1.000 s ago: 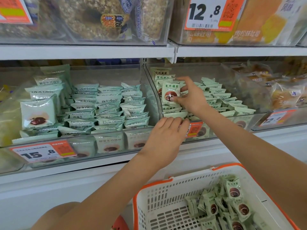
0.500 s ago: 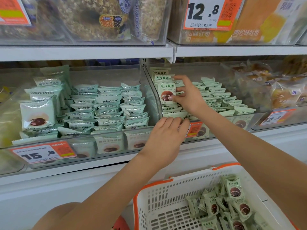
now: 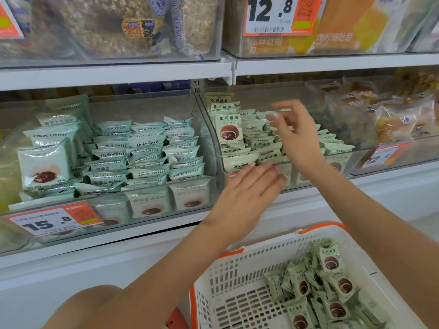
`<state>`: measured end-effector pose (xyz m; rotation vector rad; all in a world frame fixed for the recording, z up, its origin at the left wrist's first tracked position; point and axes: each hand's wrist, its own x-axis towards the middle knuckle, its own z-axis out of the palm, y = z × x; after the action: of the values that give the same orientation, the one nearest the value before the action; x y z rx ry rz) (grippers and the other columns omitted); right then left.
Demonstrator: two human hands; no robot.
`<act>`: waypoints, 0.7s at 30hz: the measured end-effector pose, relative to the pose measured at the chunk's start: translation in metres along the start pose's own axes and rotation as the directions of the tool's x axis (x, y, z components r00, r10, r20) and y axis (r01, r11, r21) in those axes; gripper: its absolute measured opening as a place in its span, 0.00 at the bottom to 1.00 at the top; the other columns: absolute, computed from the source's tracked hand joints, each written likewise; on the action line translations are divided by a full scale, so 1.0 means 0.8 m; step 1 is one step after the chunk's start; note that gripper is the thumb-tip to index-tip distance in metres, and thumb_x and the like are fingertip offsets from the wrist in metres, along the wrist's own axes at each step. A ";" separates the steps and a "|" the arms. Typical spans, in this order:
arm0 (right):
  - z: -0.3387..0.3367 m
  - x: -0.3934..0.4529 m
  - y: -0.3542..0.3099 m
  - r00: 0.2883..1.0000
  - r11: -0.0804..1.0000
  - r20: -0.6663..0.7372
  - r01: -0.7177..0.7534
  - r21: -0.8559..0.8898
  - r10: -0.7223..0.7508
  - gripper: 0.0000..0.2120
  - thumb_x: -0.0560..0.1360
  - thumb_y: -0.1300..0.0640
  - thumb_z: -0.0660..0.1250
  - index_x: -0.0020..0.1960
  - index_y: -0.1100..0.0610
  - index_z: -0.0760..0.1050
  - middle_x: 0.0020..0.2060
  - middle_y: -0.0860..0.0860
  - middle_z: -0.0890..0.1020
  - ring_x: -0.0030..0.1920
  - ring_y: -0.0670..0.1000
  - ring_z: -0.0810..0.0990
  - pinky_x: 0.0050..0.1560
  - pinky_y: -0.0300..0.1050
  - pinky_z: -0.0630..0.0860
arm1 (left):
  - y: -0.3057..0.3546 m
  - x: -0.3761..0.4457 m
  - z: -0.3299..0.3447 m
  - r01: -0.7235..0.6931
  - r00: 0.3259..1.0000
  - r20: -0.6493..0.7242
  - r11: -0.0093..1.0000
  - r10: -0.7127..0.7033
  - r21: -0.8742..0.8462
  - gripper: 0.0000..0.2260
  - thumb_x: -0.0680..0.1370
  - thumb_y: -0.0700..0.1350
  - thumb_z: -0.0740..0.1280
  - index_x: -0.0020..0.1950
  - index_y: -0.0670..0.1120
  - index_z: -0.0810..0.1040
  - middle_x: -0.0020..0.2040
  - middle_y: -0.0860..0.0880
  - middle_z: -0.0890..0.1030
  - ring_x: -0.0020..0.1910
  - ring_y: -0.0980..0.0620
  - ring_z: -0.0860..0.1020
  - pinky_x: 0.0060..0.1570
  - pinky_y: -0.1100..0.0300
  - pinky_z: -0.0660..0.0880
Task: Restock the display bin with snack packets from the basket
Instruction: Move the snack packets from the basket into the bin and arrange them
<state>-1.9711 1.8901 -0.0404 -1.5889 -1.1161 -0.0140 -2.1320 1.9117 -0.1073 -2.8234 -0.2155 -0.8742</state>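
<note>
Bare forearms, sleeveless to the elbow; hands (image 3: 249,191) ungloved, ringless.

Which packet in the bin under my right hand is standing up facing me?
The upright packet at the bin's left end, showing its brown snack picture. The others lie stacked, only their edges showing.

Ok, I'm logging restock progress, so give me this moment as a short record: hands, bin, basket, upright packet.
right hand: above the bin's packets, fingers loosely spread, holding nothing
left hand: flat, fingers straight, at the bin's front edge
bin: clear, on the middle shelf, rows of pale green packets filling the left and front
upright packet: standing face-out at the bin's left wall, free of both hands
basket: white with orange rim, below the shelf, loose packets left in it
next step, likely: reach to the basket for another packet
</note>
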 end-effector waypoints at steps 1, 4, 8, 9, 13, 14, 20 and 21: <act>-0.017 -0.011 0.001 0.997 0.999 -0.066 0.040 0.020 -0.039 0.06 0.80 0.57 0.61 0.55 0.55 0.73 0.44 0.48 0.83 0.45 0.46 0.82 0.47 0.43 0.78 | 0.007 0.001 0.006 -0.048 0.999 -0.007 0.999 0.048 -0.018 0.22 0.73 0.37 0.55 0.66 0.42 0.74 0.64 0.44 0.77 0.67 0.45 0.70 0.70 0.52 0.58; -0.076 -0.050 0.026 0.968 0.999 -0.251 0.005 0.036 0.004 0.03 0.80 0.55 0.60 0.50 0.50 0.72 0.39 0.46 0.84 0.42 0.49 0.83 0.44 0.47 0.78 | 0.035 0.002 0.033 -0.143 0.990 0.004 0.988 0.144 -0.057 0.19 0.70 0.37 0.65 0.62 0.42 0.78 0.61 0.45 0.78 0.65 0.46 0.73 0.70 0.53 0.59; -0.146 -0.146 0.102 0.871 0.963 -0.422 -0.269 0.016 0.250 0.06 0.80 0.54 0.61 0.45 0.44 0.70 0.33 0.43 0.83 0.37 0.47 0.82 0.42 0.48 0.79 | 0.097 -0.002 0.088 -0.111 0.975 0.162 0.964 0.153 -0.242 0.19 0.63 0.38 0.71 0.54 0.46 0.82 0.51 0.50 0.83 0.55 0.50 0.79 0.64 0.57 0.63; -0.156 -0.176 0.124 0.852 0.940 -0.427 -0.340 -0.011 0.303 0.05 0.80 0.54 0.61 0.46 0.46 0.71 0.33 0.44 0.83 0.36 0.46 0.82 0.41 0.49 0.78 | 0.115 -0.004 0.104 -0.082 0.961 0.230 0.955 0.151 -0.285 0.19 0.63 0.37 0.72 0.52 0.47 0.82 0.50 0.51 0.83 0.53 0.51 0.79 0.64 0.57 0.64; -0.175 -0.277 0.213 0.761 0.708 -0.229 -0.648 -0.279 0.607 0.03 0.80 0.50 0.59 0.52 0.48 0.69 0.41 0.48 0.82 0.35 0.46 0.79 0.34 0.47 0.76 | 0.173 -0.029 0.167 0.056 0.843 0.517 0.930 0.152 -0.364 0.20 0.72 0.32 0.61 0.62 0.44 0.77 0.58 0.48 0.79 0.61 0.47 0.73 0.65 0.58 0.59; -0.173 -0.292 0.233 0.718 0.628 -0.117 -0.665 -0.405 0.686 0.08 0.79 0.48 0.59 0.57 0.47 0.68 0.47 0.49 0.81 0.39 0.47 0.79 0.36 0.46 0.77 | 0.179 -0.039 0.177 0.094 0.818 0.559 0.929 0.134 -0.359 0.21 0.73 0.31 0.59 0.63 0.44 0.76 0.59 0.48 0.78 0.61 0.48 0.71 0.65 0.58 0.58; -0.176 -0.371 0.328 0.488 0.299 0.094 -0.361 -0.884 0.868 0.39 0.73 0.43 0.67 0.76 0.49 0.50 0.75 0.51 0.56 0.73 0.58 0.54 0.71 0.57 0.57 | 0.215 -0.075 0.239 0.122 0.677 0.711 0.924 0.189 -0.361 0.15 0.72 0.31 0.59 0.52 0.44 0.79 0.47 0.46 0.81 0.48 0.45 0.77 0.59 0.52 0.68; -0.172 -0.372 0.335 0.522 0.284 0.062 -0.357 -0.890 0.851 0.40 0.73 0.43 0.68 0.76 0.50 0.50 0.74 0.52 0.57 0.73 0.58 0.55 0.70 0.57 0.58 | 0.216 -0.076 0.244 0.138 0.654 0.734 0.926 0.182 -0.353 0.14 0.72 0.31 0.59 0.51 0.43 0.79 0.46 0.45 0.81 0.47 0.45 0.76 0.58 0.53 0.68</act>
<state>-1.8885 1.6194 -0.3554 -2.9939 -0.7545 0.6308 -2.0422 1.7795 -0.3223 -3.3753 -0.1127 0.4134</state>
